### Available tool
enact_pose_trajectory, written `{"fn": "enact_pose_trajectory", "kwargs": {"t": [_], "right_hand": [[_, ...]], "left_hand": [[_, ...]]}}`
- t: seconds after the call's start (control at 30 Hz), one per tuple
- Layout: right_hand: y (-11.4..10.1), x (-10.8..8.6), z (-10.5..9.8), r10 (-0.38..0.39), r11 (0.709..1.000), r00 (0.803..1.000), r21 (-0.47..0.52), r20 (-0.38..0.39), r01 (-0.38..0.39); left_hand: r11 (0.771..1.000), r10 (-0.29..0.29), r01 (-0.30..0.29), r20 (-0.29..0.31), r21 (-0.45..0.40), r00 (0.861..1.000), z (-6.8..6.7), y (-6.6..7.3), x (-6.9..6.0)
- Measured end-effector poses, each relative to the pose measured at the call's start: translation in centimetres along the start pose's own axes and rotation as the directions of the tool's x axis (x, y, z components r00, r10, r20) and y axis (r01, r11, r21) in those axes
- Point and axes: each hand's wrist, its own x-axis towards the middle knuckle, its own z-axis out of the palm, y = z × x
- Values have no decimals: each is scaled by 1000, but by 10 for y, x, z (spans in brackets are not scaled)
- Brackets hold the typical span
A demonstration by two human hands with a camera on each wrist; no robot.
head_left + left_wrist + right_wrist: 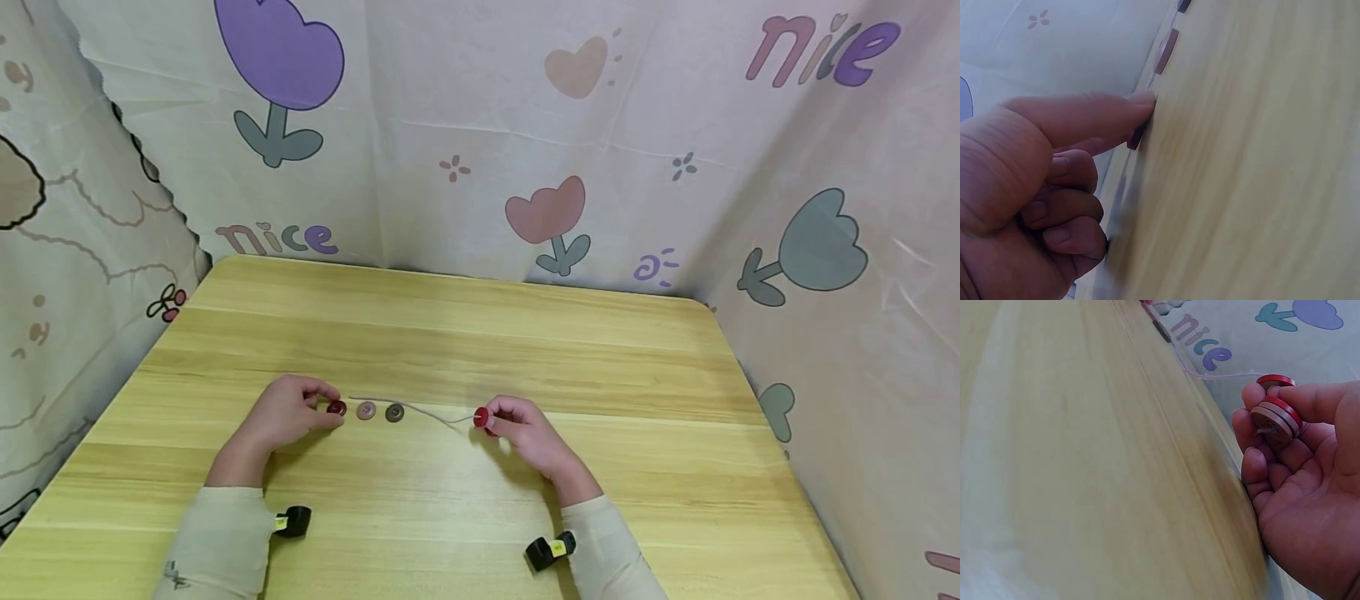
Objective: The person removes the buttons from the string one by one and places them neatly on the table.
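Observation:
My left hand [288,412] has thumb and index finger around the edges of a dark red button [337,407] lying on the table. To its right lie a pink button [366,410] and a dark grey-brown button [394,412]. In my right hand [532,437], thumb and fingertips pinch a red button [481,417] threaded on a thin string [448,422]. The right wrist view shows a stack of several red and brown buttons [1277,419] hanging just below the pinched one. The string runs left across the table, its free end just behind the pink button.
The wooden table [465,333] reaches back to a patterned cloth wall [465,108], with more cloth on the left and right sides. Black devices with yellow labels are on both wrists, the left one [294,522] and the right one [551,551].

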Motion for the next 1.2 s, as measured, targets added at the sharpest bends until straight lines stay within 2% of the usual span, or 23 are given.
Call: {"fn": "enact_pose_trajectory", "kwargs": {"t": [0.37,0.6,0.8,1.2], "right_hand": [[-1,0,2,-1,1000,1000,12,3,1],[28,6,-5,-28,1000,999,9,17,28],[27,6,-5,-13,1000,1000,8,18,13],[27,6,-8,18,1000,1000,10,0,-18]], "left_hand": [[1000,1,-1,8,4,1000,5,15,1],[999,37,-37,18,-4,999,11,24,6],[997,82,-82,7,-7,997,18,38,12],[994,109,-108,47,-25,993,36,63,22]]}}
